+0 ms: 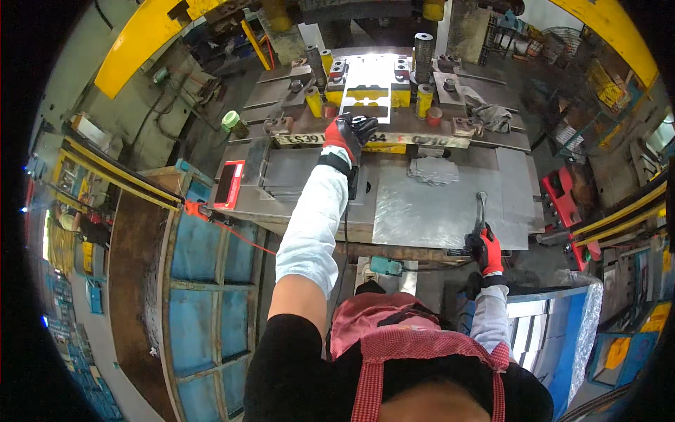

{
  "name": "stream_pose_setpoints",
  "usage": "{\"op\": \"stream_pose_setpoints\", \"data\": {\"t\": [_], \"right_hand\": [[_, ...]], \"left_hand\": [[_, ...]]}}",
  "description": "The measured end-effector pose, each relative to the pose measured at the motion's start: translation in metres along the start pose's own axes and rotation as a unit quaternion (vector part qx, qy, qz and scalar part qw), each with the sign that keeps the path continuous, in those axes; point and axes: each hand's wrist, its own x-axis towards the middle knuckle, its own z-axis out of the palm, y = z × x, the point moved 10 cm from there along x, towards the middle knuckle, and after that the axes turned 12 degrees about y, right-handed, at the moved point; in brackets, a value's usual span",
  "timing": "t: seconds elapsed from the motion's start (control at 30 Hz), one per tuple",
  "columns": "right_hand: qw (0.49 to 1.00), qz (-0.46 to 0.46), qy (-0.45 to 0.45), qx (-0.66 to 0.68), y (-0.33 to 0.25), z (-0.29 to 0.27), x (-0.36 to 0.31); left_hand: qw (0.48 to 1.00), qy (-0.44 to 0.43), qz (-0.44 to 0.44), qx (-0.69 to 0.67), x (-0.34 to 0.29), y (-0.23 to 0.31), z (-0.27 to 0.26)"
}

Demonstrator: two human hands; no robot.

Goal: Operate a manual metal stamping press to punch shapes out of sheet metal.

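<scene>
My left hand (351, 135), in a black and red glove, reaches forward to the press die (394, 138). Its fingers are curled at the near end of a bright metal strip (380, 70) with cut-out openings, which lies across the die between yellow blocks. Closer to me on the right, my right hand (486, 252), gloved the same way, is closed around a metal hand tool (482, 204) with a rounded end. The tool points away from me over a flat metal plate (415, 214). A small stack of cut metal pieces (433, 171) rests at the plate's far side.
Thin metal sheets (294, 169) lie stacked on the left of the press bed. Beside them sits a red-framed dark flat object (228, 185); a green-lidded bottle (230, 121) stands farther back. A crumpled rag (492, 116) lies right. Blue framework (211, 287) and a blue-sided bin (573, 352) flank me.
</scene>
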Motion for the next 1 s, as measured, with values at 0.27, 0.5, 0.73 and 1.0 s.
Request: {"op": "stream_pose_setpoints", "data": {"t": [0.27, 0.5, 0.73, 1.0], "right_hand": [[0.999, -0.016, -0.008, -0.032, 0.002, -0.004, 0.003], [1.0, 0.005, -0.014, 0.014, 0.002, 0.001, 0.0], [0.998, -0.031, 0.02, 0.042, 0.003, -0.01, 0.007], [0.999, -0.015, -0.012, 0.045, 0.017, -0.011, 0.019]], "left_hand": [[1.0, 0.017, 0.014, 0.011, -0.003, -0.003, 0.003], [0.999, -0.038, 0.029, -0.014, 0.009, -0.003, -0.002], [0.998, -0.029, 0.06, -0.009, 0.021, 0.0, -0.006], [0.999, -0.025, 0.007, -0.028, 0.013, -0.006, -0.002]]}}
